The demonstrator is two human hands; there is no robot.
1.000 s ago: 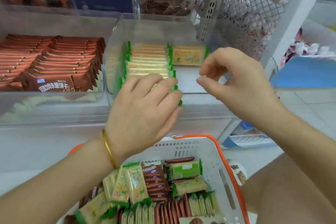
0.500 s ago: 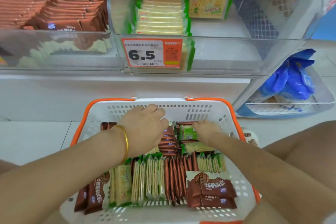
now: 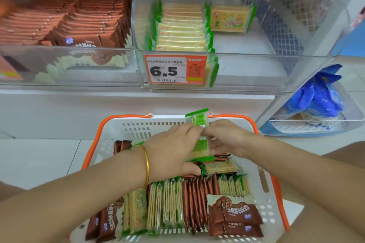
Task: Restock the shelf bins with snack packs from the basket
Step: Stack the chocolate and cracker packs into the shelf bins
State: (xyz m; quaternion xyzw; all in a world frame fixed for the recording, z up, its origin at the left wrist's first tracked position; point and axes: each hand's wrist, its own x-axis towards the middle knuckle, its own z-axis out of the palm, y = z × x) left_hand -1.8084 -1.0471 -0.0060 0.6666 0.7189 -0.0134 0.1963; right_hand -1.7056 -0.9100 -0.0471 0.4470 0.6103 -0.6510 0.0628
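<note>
Two hands meet over the basket [image 3: 138, 130] in the head view, both of them on one green pack [image 3: 197, 121]. Your left hand [image 3: 173, 150] curls its fingers over the pack's left edge, with the thumb low, near the packs beneath. A bangle [image 3: 146, 165] sits on that wrist. Your right hand [image 3: 227, 138] pinches the pack's right edge with bent fingertips. The pack stands nearly upright between your hands. Its top seal pokes above the basket's far rim, and its lower end is down among the packs at the back of the basket. It is in no bin.

Nearer you, a row of packs [image 3: 177, 207], green and brown, stands on edge across the basket. Two flat brown packs [image 3: 235, 217] lie at the near right corner. A flat cracker pack [image 3: 221, 166] lies just below your right hand.

On the shelf above, the middle bin [image 3: 246, 69] holds shelved green packs [image 3: 181, 27] on edge along its left side, with one more face up at the back. A price tag [image 3: 175, 70] reading 6.5 is on its front wall. The left bin [image 3: 79, 77] holds brown stock [image 3: 79, 21]. A blue bag [image 3: 320, 96] lies low at the right.
</note>
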